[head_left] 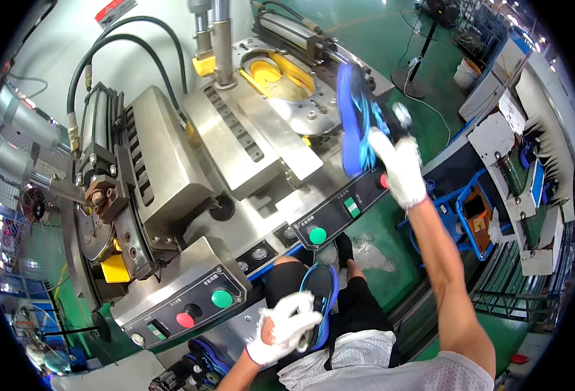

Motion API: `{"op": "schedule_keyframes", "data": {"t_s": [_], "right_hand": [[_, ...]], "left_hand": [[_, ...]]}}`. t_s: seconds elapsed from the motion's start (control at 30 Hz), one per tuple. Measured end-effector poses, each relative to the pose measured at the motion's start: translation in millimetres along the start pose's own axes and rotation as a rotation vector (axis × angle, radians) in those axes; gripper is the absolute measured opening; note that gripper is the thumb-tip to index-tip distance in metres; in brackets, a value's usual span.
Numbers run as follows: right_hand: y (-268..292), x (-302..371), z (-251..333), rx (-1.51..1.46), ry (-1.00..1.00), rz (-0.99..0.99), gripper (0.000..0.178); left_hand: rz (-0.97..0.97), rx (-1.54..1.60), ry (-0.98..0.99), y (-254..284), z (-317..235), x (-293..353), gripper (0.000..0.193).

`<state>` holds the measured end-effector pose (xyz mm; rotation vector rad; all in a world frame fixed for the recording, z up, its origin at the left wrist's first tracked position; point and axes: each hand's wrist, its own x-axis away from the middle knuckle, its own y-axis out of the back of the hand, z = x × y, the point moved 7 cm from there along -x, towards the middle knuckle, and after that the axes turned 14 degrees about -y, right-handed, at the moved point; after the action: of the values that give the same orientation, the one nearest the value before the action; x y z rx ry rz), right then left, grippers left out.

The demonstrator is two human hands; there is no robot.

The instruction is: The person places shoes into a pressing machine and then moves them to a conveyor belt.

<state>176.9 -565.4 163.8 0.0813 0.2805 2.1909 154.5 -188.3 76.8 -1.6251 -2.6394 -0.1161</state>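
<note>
My right hand [398,171], in a white glove, is raised beside the right end of the machine. It grips a black and light-blue shoe [364,120] whose thick blue sole is turned to the left; the far end of the shoe is smeared by motion. Low in front of my body, my gloved left hand [286,331] is closed round the near end of a second shoe [320,287], dark with a blue and purple sole edge. That shoe is over my lap, its other end pointing away from me. The left fingers partly hide it.
A metal press machine [229,140] fills the left and middle, with green buttons [317,235], red buttons [185,320] and yellow pads. More shoes [206,358] lie at lower left. At right stand a blue cart [476,215], a white rack [529,176] and a fan stand [424,49].
</note>
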Motion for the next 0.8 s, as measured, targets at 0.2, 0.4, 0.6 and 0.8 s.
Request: {"op": "schedule_keyframes", "data": {"t_s": [0.2, 0.4, 0.6, 0.8], "right_hand": [[-143, -201, 65, 0.783, 0.124, 0.188, 0.074], [-265, -245, -5, 1.151, 0.262, 0.101, 0.067], [-260, -238, -5, 1.248, 0.186, 0.177, 0.068], [-195, -80, 36, 0.556, 0.441, 0.135, 0.079]], "left_hand": [[0.117, -0.456, -0.315, 19, 47, 62, 0.035], [-0.187, -0.379, -0.239, 23, 66, 76, 0.016], [0.012, -0.255, -0.254, 25, 74, 67, 0.038], [-0.069, -0.370, -0.340, 26, 61, 71, 0.019]]}}
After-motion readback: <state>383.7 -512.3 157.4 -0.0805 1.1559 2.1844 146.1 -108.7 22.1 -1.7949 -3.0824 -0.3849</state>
